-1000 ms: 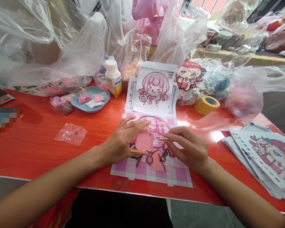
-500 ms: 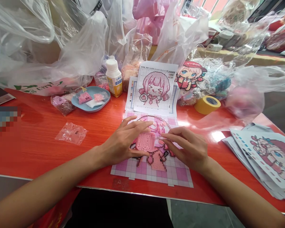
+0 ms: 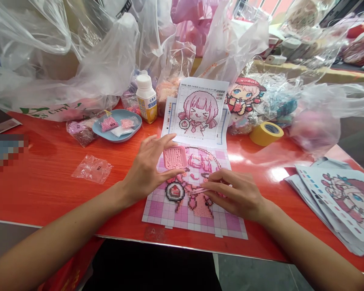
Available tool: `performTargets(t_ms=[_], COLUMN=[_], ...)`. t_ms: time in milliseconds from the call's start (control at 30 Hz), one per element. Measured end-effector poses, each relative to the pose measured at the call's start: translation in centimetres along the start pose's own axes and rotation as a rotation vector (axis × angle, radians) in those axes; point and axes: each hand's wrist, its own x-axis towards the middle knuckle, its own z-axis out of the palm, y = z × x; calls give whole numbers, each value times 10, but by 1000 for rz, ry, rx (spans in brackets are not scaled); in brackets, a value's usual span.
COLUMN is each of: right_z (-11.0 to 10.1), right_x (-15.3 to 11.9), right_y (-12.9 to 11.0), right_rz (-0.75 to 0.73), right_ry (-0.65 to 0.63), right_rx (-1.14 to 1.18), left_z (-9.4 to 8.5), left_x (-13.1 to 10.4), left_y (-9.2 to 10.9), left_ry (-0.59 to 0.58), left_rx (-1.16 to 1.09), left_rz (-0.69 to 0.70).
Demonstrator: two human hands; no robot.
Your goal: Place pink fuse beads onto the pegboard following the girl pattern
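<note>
My left hand (image 3: 147, 163) has its thumb and fingers around the edges of a small pink bead tray (image 3: 175, 158), held above the upper left of the pegboard. Rows of small pale pink beads lie in the tray. In my right hand (image 3: 235, 192) is a pair of pink tweezers (image 3: 199, 190), pinched between thumb and fingers, the tips over the middle of the bead picture. The pegboard (image 3: 160, 216), checked in pink and white, bears a partly outlined figure in dark and pink beads. Behind it stands a printed pattern sheet (image 3: 198, 111).
A blue plate (image 3: 130, 135) with bead packets and a bottle (image 3: 146, 99) stand behind left. An opened clear bag (image 3: 92, 169) lies at left. Yellow tape (image 3: 266, 133), a finished bead figure (image 3: 244, 95) and printed sheets (image 3: 336, 206) are at right. Plastic bags (image 3: 106, 60) crowd the back.
My left hand and the bead tray have moved up and left, uncovering more of the bead picture. The tweezers in my right hand have swung lower, away from the tray.
</note>
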Motion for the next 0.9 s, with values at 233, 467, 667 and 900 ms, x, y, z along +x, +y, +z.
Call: performTargets(t_ms=[233, 467, 667, 900], right_z=[0, 0, 0, 1], right_x=[1, 1, 1, 0], right_y=[0, 1, 1, 1], right_rz=[-32, -41, -39, -44], right_ry=[-75, -92, -94, -89], right_rx=[14, 6, 13, 9], left_z=[1, 1, 1, 1], left_x=[-1, -1, -1, -2], left_y=[1, 1, 1, 1], left_ry=[-16, -30, -39, -52], left_rx=[11, -5, -12, -13], left_rz=[9, 6, 8, 8])
